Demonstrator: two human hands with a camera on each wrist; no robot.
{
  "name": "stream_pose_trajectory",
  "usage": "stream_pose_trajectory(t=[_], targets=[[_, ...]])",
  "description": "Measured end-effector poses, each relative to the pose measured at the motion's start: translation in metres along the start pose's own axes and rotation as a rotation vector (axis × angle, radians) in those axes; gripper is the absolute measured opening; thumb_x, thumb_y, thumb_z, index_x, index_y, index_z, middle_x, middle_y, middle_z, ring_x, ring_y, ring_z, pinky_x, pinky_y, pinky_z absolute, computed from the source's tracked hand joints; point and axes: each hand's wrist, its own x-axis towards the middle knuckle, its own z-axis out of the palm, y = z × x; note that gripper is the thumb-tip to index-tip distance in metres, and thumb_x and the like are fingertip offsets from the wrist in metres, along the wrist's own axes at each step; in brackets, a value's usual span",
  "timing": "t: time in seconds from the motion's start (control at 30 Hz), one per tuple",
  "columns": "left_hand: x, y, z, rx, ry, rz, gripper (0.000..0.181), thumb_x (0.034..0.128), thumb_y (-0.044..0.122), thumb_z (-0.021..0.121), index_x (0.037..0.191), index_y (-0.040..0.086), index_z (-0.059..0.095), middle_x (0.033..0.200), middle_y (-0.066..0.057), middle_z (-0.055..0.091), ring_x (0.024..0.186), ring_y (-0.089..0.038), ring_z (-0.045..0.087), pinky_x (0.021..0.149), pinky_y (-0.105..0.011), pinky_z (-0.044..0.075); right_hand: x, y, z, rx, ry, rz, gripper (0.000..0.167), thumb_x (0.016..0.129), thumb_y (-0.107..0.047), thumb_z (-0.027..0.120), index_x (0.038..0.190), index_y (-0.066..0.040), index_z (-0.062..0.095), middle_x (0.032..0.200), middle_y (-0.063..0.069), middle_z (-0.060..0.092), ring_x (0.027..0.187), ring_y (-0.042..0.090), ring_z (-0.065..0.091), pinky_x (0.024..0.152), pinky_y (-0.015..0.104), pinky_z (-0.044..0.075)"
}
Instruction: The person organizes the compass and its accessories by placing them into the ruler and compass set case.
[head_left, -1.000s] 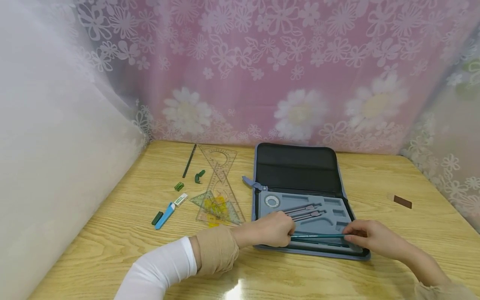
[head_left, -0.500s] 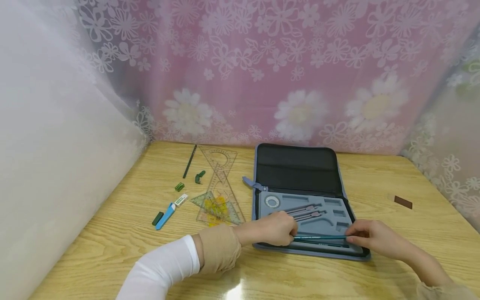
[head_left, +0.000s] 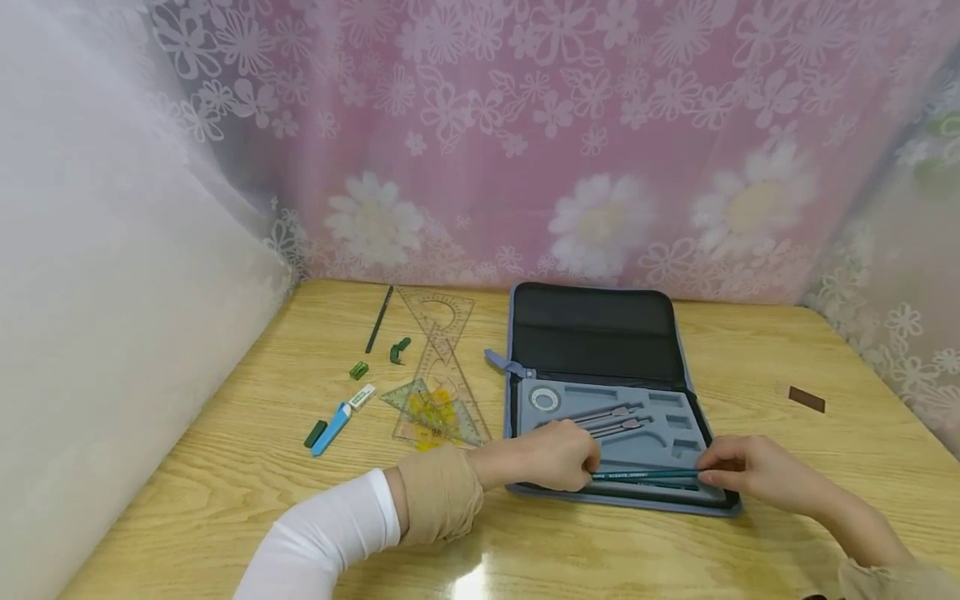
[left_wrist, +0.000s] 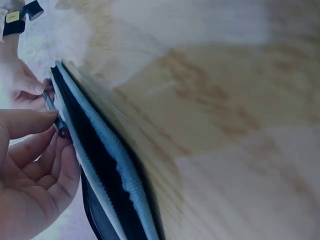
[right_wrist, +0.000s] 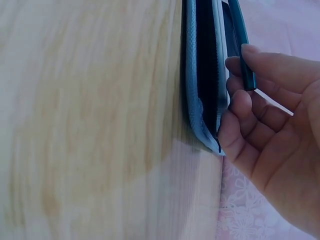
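Observation:
A zippered case [head_left: 592, 321] lies unfolded, with a grey moulded tray [head_left: 633, 454] in its near half. Above the tray's front edge, my left hand [head_left: 558, 456] pinches the left end of a dark green pencil [head_left: 645, 475]. My right hand [head_left: 761, 473] pinches the same pencil near its right end, between thumb and fingertips. Behind it, partly covered, a second dark green pencil [head_left: 678, 484] lies along the front of the tray. Two compass-like metal tools [head_left: 628, 427] and a white ring [head_left: 544, 400] sit in the tray. In the right wrist view the pencil's end [right_wrist: 249, 77] pokes past the fingers.
Left of the case lie clear set squares [head_left: 438, 371], a black pencil [head_left: 380, 319], a green sharpener [head_left: 359, 370], a white eraser [head_left: 363, 396], a blue tool [head_left: 331, 429] and a dark green block [head_left: 315, 433]. A brown rectangle [head_left: 806, 399] lies right. A curtain [head_left: 480, 167] hangs behind.
Both hands have shifted slightly to the right, carrying the pencil between them. The case and the loose items look the same.

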Motion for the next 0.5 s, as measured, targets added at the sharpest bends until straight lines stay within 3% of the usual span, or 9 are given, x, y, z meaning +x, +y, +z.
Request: stream_pose_trajectory(t=[0.2, 0.37, 0.5], targets=[[-0.0039, -0.0019, -0.0036, -0.017, -0.013, -0.029, 0.006, 0.0849, 0.010, 0.066, 0.085, 0.014, 0.070, 0.081, 0.005, 0.064, 0.064, -0.001, 0.051, 0.062, -0.013, 0.041, 0.0045, -0.0024, 0.0026, 0.012, -0.015, 0.003, 0.011, 0.086, -0.002, 0.062, 0.094, -0.007, 0.068, 0.086, -0.008, 0.062, 0.071, 0.002, 0.056, 0.054, 0.025, 0.046], [-0.0062, -0.0019, -0.0024, -0.042, 0.004, -0.065, 0.018, 0.0857, 0.012, 0.065, 0.068, 0.015, 0.063, 0.059, 0.007, 0.053, 0.049, -0.004, 0.035, 0.053, -0.015, 0.035, 0.0070, -0.0027, 0.0034, 0.001, -0.010, 0.012, 0.009, 0.085, 0.000, 0.063, 0.092, -0.004, 0.064, 0.081, -0.008, 0.062, 0.067, 0.004, 0.056, 0.052, 0.025, 0.045], [-0.0065, -0.0006, -0.0018, -0.035, 0.017, -0.066, 0.015, 0.0854, 0.014, 0.066, 0.071, 0.016, 0.066, 0.062, 0.009, 0.054, 0.050, -0.003, 0.038, 0.054, -0.014, 0.036, 0.0065, -0.0027, 0.0032, -0.009, -0.022, 0.030, 0.008, 0.085, 0.000, 0.063, 0.092, -0.004, 0.065, 0.082, -0.009, 0.062, 0.067, 0.005, 0.057, 0.053, 0.025, 0.046]])
